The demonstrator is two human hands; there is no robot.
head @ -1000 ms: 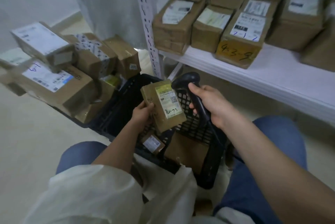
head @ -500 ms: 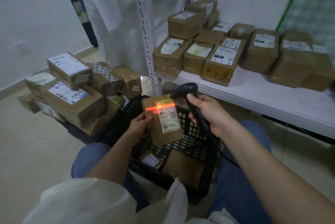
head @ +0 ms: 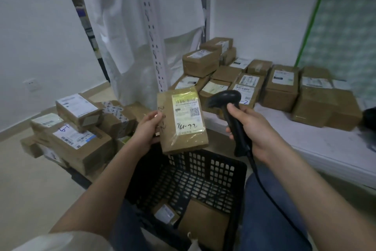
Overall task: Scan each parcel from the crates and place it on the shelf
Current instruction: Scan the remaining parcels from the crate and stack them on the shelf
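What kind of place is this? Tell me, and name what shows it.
Probably a parcel sorting or pickup room. Labelled parcels sit on a white shelf, more are stacked on the floor, and the right hand holds a scanner.

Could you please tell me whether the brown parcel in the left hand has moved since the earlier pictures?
Yes. The brown taped parcel has risen from inside the black plastic crate to above its far rim, towards the white shelf.

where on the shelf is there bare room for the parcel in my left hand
The shelf has a bare white strip along its front edge, in front of the big boxes and right of the scanner that the right hand grips. Behind it the parcels stand packed and stacked to the wall. The parcel that the left hand holds would probably fit on that strip.
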